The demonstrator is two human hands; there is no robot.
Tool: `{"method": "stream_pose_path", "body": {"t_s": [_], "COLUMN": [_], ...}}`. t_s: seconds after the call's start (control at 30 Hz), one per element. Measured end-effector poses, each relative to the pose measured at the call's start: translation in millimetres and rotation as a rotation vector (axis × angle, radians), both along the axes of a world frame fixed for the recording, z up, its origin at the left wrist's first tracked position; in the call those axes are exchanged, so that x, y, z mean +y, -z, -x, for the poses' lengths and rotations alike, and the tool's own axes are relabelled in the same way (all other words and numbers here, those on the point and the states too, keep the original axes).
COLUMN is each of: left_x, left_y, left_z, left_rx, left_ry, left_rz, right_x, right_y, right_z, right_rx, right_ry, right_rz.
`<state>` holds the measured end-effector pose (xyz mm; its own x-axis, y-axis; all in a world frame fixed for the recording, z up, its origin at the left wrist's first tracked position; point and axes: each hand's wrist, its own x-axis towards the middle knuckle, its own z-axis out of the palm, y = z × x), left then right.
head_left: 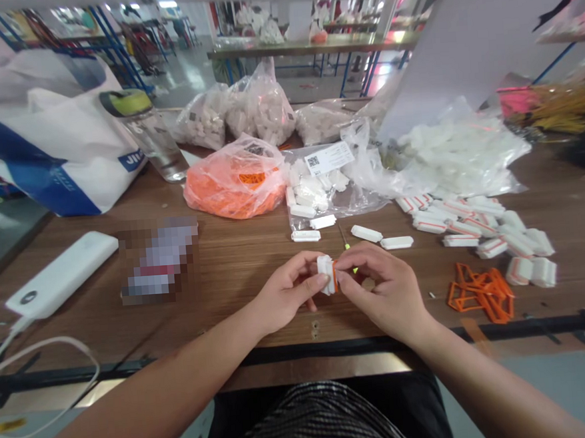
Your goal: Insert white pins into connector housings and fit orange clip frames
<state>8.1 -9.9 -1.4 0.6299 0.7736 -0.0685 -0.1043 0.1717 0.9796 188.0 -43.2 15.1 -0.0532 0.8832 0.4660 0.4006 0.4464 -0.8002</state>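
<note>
Between my hands, just above the table's near edge, is a small white plastic casing (pixel 326 274) with an orange strip along its right side. My left hand (pixel 297 285) pinches the casing from the left, thumb on its face. The fingertips of my right hand (pixel 382 286) close on the orange frame (pixel 335 276) at the casing's right side. Partly hidden behind my right hand lies a thin screwdriver (pixel 345 240) with a yellow-green handle. Several loose white casings, among them one casing (pixel 366 233), lie just beyond my hands.
Orange frames (pixel 483 292) and a pile of white casings with orange lines (pixel 473 223) lie to the right. Behind stand an orange-filled bag (pixel 239 179), bags of white parts (pixel 259 108) and a bottle (pixel 151 135). A power bank (pixel 61 275) with its cable is at left.
</note>
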Motion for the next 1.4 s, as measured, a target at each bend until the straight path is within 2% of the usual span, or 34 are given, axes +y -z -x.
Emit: {"method": "stream_pose_path", "body": {"t_s": [0.2, 0.47, 0.77, 1.07, 1.4], "left_x": [-1.0, -0.8, -1.0, -3.0, -3.5], "left_y": [-0.4, 2.0, 2.1, 2.4, -0.4], "left_z": [0.2, -0.3, -1.1, -3.1, -3.4], "left_rx": [0.006, 0.020, -0.011, -0.004, 0.051], "left_ry": [0.001, 0.005, -0.018, -0.038, -0.034], "left_rz": [0.003, -0.005, 0.010, 0.006, -0.017], "right_x": [1.8, 2.0, -0.9, -3.1, -5.3], "right_y": [-0.4, -4.2, -0.2, 0.7, 0.0], "right_z": [-1.1, -2.8, 1.8, 3.8, 3.8], "right_rx": [0.070, -0.001, 0.066, -0.050, -0.107], "right_ry": [-0.022, -0.033, 0.018, 0.079, 0.127], "right_rz": [0.041, 0.052, 0.110, -0.035, -0.012]}}
